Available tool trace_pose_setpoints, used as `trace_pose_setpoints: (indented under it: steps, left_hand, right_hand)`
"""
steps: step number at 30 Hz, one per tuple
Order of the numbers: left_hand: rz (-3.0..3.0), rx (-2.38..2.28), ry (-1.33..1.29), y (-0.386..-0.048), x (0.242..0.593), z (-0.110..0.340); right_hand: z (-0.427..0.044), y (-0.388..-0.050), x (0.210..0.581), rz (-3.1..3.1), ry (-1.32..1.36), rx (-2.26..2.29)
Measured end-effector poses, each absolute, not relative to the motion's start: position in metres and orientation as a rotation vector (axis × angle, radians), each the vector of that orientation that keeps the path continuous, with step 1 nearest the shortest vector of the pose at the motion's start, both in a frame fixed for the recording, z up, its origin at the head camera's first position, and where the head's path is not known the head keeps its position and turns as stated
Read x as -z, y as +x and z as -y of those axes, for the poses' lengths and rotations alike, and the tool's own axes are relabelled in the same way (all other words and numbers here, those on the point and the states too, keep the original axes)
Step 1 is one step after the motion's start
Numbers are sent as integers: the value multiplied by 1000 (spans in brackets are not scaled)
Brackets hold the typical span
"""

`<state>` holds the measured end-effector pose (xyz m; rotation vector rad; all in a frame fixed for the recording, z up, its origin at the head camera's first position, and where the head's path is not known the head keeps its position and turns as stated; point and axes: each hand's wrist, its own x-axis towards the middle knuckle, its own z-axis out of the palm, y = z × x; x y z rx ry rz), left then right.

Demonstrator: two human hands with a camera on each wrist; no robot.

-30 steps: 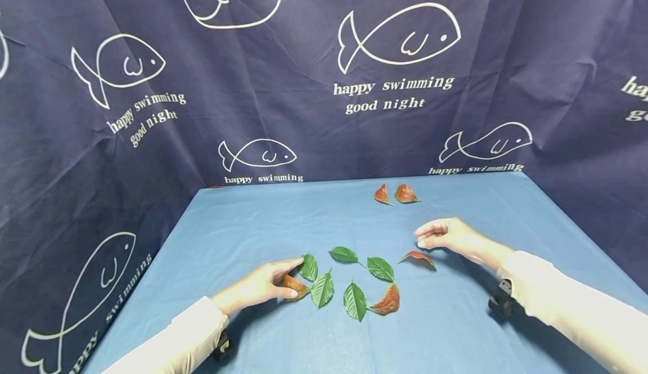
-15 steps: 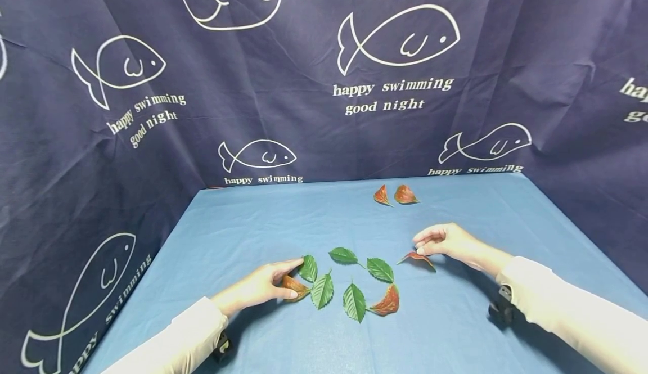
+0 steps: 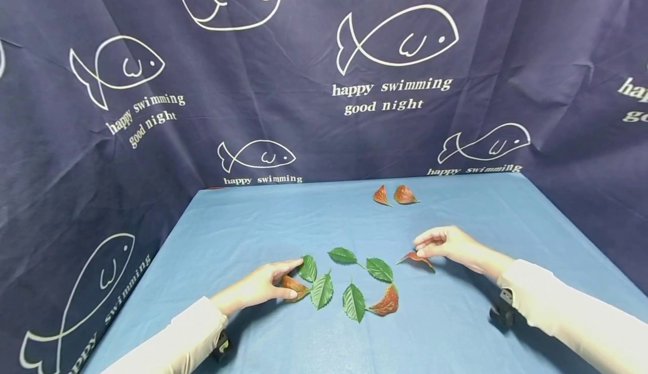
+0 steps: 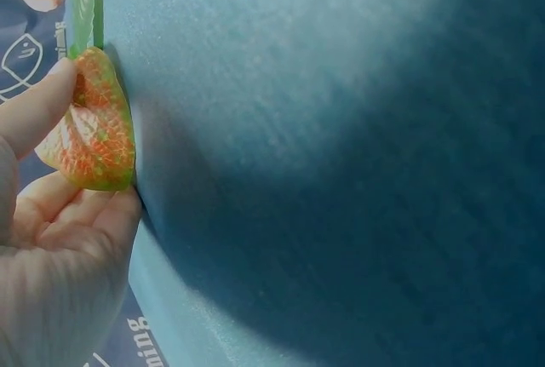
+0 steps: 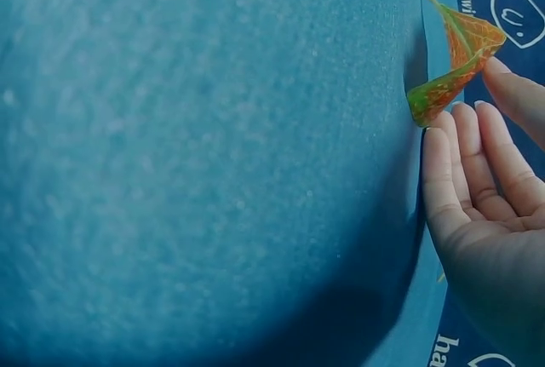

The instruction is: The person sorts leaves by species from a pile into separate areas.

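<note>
My left hand rests at the left of a loose ring of leaves, its thumb on an orange-red leaf that sits between thumb and curled fingers. Its index fingertip reaches the edge of a green leaf. To the right, my right hand is at a curled red-orange leaf. In the right wrist view the thumb touches that leaf's edge, while the other fingers are spread apart from the thumb, close to its lower end. Part of the left index finger is hidden by the leaf in the left wrist view.
Green leaves and a red leaf lie between the hands on the blue cloth. Two reddish leaves lie near the table's far edge. A dark blue curtain with fish drawings stands behind and at both sides.
My right hand has lowered slightly onto the curled red-orange leaf, its thumb now touching it. The left hand and the other leaves have stayed in place.
</note>
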<state>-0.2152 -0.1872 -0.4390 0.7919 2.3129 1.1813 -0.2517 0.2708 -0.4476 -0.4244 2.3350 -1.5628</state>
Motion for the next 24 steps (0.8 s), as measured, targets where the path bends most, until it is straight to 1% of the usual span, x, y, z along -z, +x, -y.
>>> trace_pose_setpoints:
  steps: [24]
  left_hand:
    - [-2321,-1194,768,-216,444,190]
  right_hand:
    - [-264,-237,439,-2455,-378,1447]
